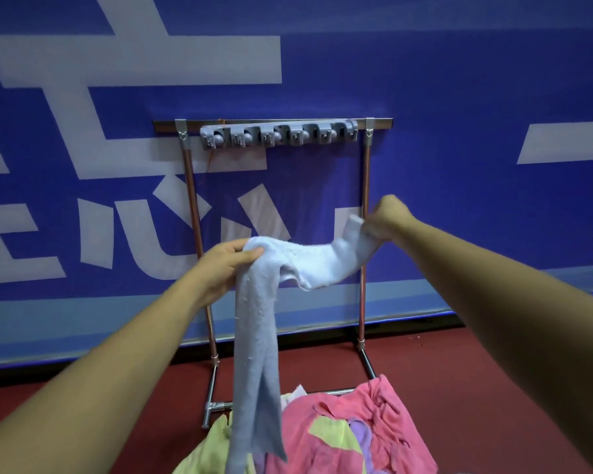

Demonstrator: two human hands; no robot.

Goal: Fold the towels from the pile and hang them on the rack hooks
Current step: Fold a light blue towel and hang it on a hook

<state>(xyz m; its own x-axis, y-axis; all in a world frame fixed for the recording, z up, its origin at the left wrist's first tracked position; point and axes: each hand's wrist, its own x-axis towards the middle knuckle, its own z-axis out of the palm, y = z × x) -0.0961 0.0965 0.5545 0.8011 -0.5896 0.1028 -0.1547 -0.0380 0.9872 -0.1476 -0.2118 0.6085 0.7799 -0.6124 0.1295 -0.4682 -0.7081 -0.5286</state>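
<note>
Fingers (250, 254) of the left hand (225, 265) are curled round a bunched light-blue towel (254, 323), thumb lying along the top of the fold. Right hand (389, 215) is closed in a fist on the towel's other end, its fingers (374, 230) pinching the cloth; only a short stub sticks out past the grip. Towel is gathered lengthwise into a rope-like strip. It sags a bit between the two hands, right end higher than the left. From the left hand a long doubled tail hangs straight down, its lower end in front of the pile (339, 432). Pile is pink, yellow-green, purple and a bit of white cloth, heaped on the red floor (83, 388) at the foot of the rack (363, 200). Rack is a metal tube frame standing against a blue banner wall (459, 80) with white markings. Grey hook strip (278, 135) is mounted on the rack's top bar. Held towel is well below that strip and not touching it, in front of the frame between the two uprights. Both forearms are bare.
</note>
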